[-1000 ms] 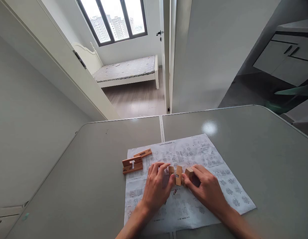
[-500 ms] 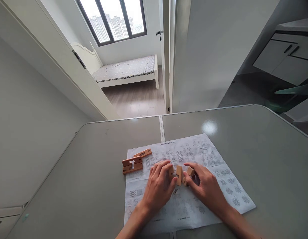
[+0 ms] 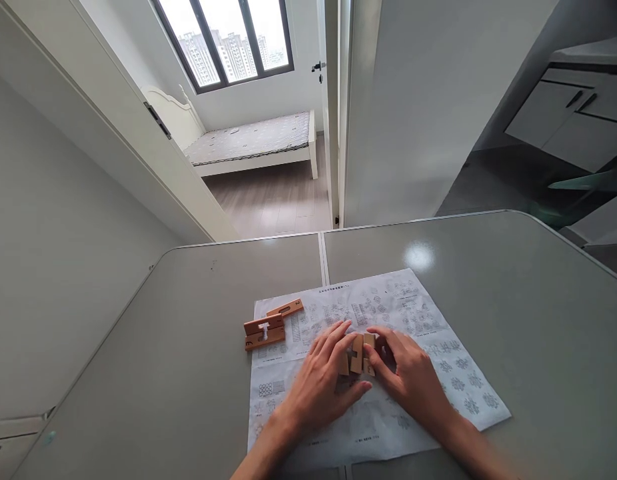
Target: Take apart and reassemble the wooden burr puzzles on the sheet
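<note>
Several light wooden puzzle pieces stand side by side on a printed sheet, between my hands. The notched middle piece stands upright. My left hand curves round the left piece, its thumb stretched out along the near side; much of that piece is hidden. My right hand pinches the right piece between thumb and fingers, close against the middle one. A numbered lower part shows beneath the right thumb.
Left of my hands, a reddish slotted wooden piece and a pair with a cross-shaped opening lie at the sheet's left edge. The grey table has a seam. Beyond it are a doorway and a bed.
My right hand has straightened the tilted right piece and brought it against the middle one. My left thumb has moved rightward and lower, below the pieces.
</note>
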Motion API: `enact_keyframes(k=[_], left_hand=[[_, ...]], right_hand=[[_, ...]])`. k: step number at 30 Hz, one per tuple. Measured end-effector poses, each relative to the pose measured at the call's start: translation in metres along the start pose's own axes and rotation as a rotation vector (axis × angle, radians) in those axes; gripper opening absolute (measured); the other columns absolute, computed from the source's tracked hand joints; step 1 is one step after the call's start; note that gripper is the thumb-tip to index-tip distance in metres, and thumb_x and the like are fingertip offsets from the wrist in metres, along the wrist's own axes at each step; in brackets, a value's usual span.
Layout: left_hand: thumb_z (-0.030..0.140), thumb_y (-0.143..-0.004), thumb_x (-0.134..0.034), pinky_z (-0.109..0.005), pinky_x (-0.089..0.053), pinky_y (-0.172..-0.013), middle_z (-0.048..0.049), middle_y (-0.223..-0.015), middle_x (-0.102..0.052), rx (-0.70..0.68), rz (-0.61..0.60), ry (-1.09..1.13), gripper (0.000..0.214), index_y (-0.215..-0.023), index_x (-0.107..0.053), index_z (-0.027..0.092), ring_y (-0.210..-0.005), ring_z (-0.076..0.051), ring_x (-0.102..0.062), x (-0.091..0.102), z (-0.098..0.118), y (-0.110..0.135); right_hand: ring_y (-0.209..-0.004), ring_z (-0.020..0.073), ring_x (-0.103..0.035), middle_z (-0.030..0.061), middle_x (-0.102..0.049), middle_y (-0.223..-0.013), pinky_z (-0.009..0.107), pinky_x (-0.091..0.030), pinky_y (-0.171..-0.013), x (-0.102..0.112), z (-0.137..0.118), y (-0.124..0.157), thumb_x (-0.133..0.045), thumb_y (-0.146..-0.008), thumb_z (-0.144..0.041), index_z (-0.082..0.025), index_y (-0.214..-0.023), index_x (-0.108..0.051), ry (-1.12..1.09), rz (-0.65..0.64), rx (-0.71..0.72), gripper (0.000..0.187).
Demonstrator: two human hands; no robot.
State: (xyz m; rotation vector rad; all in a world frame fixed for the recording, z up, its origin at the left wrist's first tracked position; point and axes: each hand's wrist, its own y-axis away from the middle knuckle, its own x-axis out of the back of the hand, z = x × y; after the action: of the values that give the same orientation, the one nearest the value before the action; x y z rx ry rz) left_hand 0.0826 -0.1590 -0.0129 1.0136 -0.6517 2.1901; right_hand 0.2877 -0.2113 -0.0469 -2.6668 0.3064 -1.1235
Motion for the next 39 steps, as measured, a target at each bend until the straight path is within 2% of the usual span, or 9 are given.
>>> enact_keyframes(k=[5, 10, 18, 24, 27, 31, 36, 39], left_hand=[[0.041, -0.084, -0.083, -0.058, -0.042, -0.122, -0.015, -0.164, -0.043, -0.038, -0.021, 0.003, 0.09, -0.157, -0.032, 0.029, -0.155, -0.034, -0.036, 0.0, 0.001, 0.0], [0.037, -0.082, -0.085, -0.057, -0.042, -0.123, -0.0138, -0.162, -0.044, -0.028, -0.038, 0.02, 0.095, -0.158, -0.028, 0.029, -0.155, -0.034, -0.036, 0.001, 0.001, 0.0], [0.029, -0.084, -0.083, -0.052, -0.048, -0.118, -0.0113, -0.149, -0.054, 0.004, 0.016, 0.038, 0.083, -0.152, -0.035, 0.03, -0.144, -0.031, -0.049, 0.001, 0.004, 0.0], [0.025, -0.09, -0.077, -0.049, -0.051, -0.116, -0.0092, -0.143, -0.06, -0.014, 0.045, 0.003, 0.069, -0.148, -0.041, 0.03, -0.138, -0.028, -0.055, 0.001, 0.005, -0.001], [0.028, -0.092, -0.075, -0.047, -0.054, -0.112, -0.0087, -0.141, -0.062, 0.005, 0.072, 0.01, 0.061, -0.145, -0.045, 0.031, -0.135, -0.028, -0.058, 0.0, 0.003, 0.0], [0.028, -0.09, -0.079, -0.046, -0.054, -0.112, -0.0079, -0.142, -0.06, 0.063, 0.118, -0.013, 0.062, -0.143, -0.047, 0.032, -0.136, -0.027, -0.057, 0.003, -0.007, 0.007], [0.026, -0.095, -0.073, -0.05, -0.051, -0.114, -0.0097, -0.143, -0.055, 0.121, 0.152, -0.119, 0.061, -0.147, -0.042, 0.03, -0.135, -0.028, -0.055, 0.019, -0.023, 0.023], [0.027, -0.097, -0.069, -0.051, -0.052, -0.112, -0.0098, -0.14, -0.056, 0.13, 0.169, -0.207, 0.053, -0.145, -0.046, 0.028, -0.133, -0.029, -0.056, 0.03, -0.028, 0.031]], right_hand=[[-0.078, 0.0226, -0.066, 0.0057, -0.069, -0.089, 0.036, -0.053, -0.075, -0.001, 0.001, 0.001, -0.051, -0.106, -0.037, -0.022, -0.124, -0.063, 0.018, -0.025, 0.035, 0.026], [-0.083, 0.0225, -0.068, 0.0066, -0.07, -0.095, 0.035, -0.056, -0.077, 0.003, -0.004, 0.0, -0.05, -0.107, -0.032, -0.023, -0.125, -0.061, -0.088, -0.072, 0.048, 0.023], [-0.099, 0.0243, -0.071, 0.0078, -0.074, -0.111, 0.037, -0.058, -0.087, 0.006, -0.006, 0.0, -0.047, -0.105, -0.022, -0.025, -0.127, -0.059, -0.224, -0.192, 0.16, 0.025], [-0.103, 0.0241, -0.072, 0.0091, -0.075, -0.116, 0.039, -0.058, -0.091, 0.01, -0.011, 0.0, -0.045, -0.106, -0.019, -0.026, -0.124, -0.061, -0.278, -0.266, 0.23, 0.025], [-0.103, 0.0234, -0.073, 0.0091, -0.076, -0.115, 0.037, -0.058, -0.092, 0.011, -0.013, 0.0, -0.046, -0.105, -0.02, -0.025, -0.122, -0.062, -0.302, -0.242, 0.186, 0.024], [-0.087, 0.0202, -0.074, 0.0065, -0.077, -0.108, 0.031, -0.06, -0.079, 0.015, -0.014, -0.001, -0.046, -0.105, -0.024, -0.024, -0.117, -0.065, -0.322, -0.216, 0.09, 0.022], [-0.079, 0.018, -0.073, 0.0057, -0.078, -0.104, 0.028, -0.059, -0.072, 0.017, -0.015, -0.002, -0.046, -0.105, -0.026, -0.023, -0.115, -0.065, -0.359, -0.204, 0.049, 0.021], [-0.077, 0.0179, -0.071, 0.0054, -0.077, -0.099, 0.028, -0.057, -0.07, 0.016, -0.013, -0.001, -0.046, -0.106, -0.026, -0.022, -0.113, -0.065, -0.388, -0.198, 0.014, 0.02]])
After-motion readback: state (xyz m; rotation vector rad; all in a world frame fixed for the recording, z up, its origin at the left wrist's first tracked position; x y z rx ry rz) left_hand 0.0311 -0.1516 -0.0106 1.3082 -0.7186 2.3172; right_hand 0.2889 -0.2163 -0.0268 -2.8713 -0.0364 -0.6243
